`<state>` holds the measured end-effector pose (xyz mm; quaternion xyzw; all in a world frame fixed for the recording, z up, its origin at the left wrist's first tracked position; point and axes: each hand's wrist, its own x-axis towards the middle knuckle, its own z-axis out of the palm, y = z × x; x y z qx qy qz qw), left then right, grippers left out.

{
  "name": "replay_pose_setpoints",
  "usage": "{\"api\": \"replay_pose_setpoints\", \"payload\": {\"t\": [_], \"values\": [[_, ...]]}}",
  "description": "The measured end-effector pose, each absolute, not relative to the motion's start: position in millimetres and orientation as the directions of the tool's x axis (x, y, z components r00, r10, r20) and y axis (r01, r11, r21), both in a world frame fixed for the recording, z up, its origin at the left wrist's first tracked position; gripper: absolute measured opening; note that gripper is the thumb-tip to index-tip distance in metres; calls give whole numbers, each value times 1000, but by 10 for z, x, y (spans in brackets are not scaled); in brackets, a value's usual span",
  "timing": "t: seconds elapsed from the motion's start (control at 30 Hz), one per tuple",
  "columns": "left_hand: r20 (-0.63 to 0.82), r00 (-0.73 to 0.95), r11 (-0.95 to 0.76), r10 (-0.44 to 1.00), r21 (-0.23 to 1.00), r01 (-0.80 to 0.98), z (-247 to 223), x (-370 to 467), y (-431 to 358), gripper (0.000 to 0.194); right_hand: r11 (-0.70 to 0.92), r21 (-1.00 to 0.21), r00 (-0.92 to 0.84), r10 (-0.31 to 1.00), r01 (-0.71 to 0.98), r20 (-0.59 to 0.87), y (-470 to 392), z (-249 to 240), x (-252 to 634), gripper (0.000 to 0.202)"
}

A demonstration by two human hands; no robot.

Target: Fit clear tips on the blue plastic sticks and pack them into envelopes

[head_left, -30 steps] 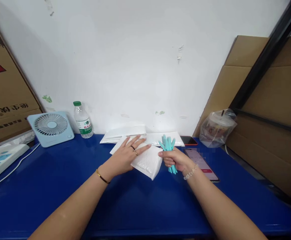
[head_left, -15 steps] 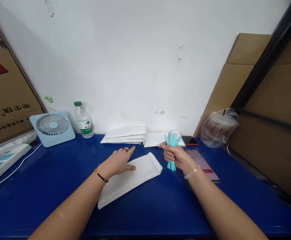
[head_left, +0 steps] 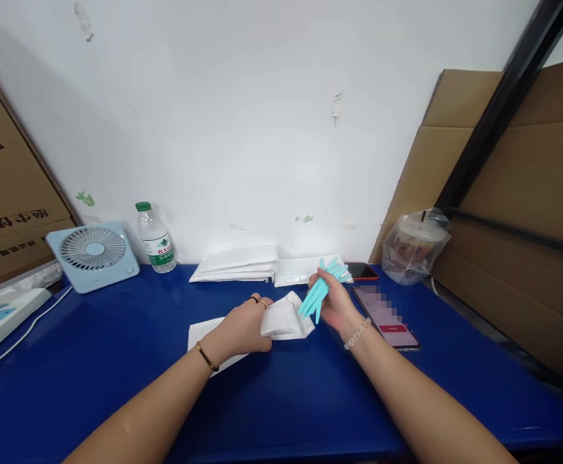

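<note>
A white padded envelope (head_left: 284,319) lies on the blue table, its right end bulging upward. My left hand (head_left: 247,325) grips it around the middle, fingers over the far edge and thumb at the near edge. Several turquoise sticks (head_left: 316,298) are bundled in my right hand (head_left: 332,299), which is closed around them. Their lower tips point down-left and sit at the right end of the envelope; whether they are inside it I cannot tell. Behind, a stack of white envelopes (head_left: 238,263) rests against the wall, beside another white envelope (head_left: 291,272).
On the left are a blue fan (head_left: 93,254), a water bottle (head_left: 157,241) and a white power strip (head_left: 1,322) with a cable. To the right stand a phone (head_left: 388,319), a dark phone (head_left: 362,271) and a bagged drink cup (head_left: 414,248). Cardboard (head_left: 527,258) flanks the table (head_left: 281,412).
My left hand has closed on the envelope, which now bulges at its right end. My right hand has tilted the sticks, lower tips leftward towards the envelope. The view has shifted slightly.
</note>
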<state>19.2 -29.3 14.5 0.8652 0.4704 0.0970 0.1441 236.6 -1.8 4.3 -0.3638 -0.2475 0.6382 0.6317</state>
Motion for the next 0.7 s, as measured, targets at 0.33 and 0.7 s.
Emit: {"api": "replay_pose_setpoints", "payload": {"t": [0.33,0.7], "values": [[122,580,-528,805,591,610,292,194,-288,51,82,-824,175,984,-560,-20,-34,59,2388,27],[138,573,-394,808,849,352,242,303,-315,46,109,-956,-6,993,-272,115,-356,307,2165,40]]}}
